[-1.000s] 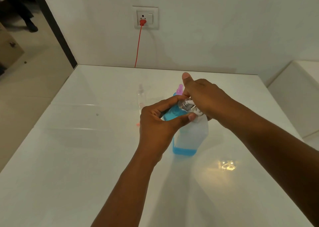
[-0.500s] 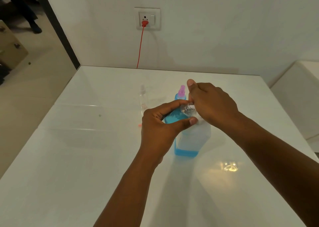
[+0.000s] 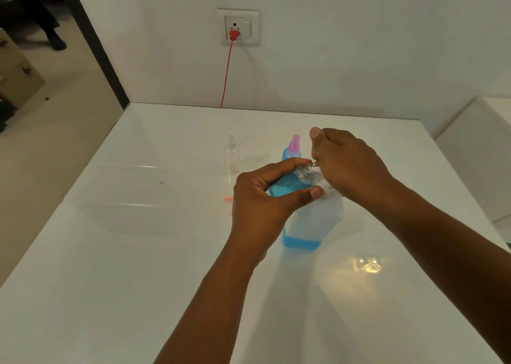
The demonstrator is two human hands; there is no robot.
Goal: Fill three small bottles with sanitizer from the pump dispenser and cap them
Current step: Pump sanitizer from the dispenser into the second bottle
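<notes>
A large translucent dispenser bottle [image 3: 312,225] with a shallow layer of blue sanitizer stands mid-table. My left hand [image 3: 265,206] holds a small bottle [image 3: 287,182] filled with blue liquid, its clear neck tilted toward the dispenser's nozzle. My right hand [image 3: 348,164] lies over the pump head, which it hides, thumb raised. Behind stands a blue-filled small bottle with a pink spray cap [image 3: 293,148]. To the left an empty clear small bottle [image 3: 231,153] stands upright.
The white glossy table [image 3: 138,253] meets a white wall with a socket and a red cable [image 3: 226,70]. A small orange piece [image 3: 229,198] lies left of my left hand. A white cabinet [image 3: 484,148] stands at the right. Floor drops off at left.
My right hand has shifted slightly lower on the pump head. The small bottle in my left hand stays at the nozzle. The camera has moved a little.
</notes>
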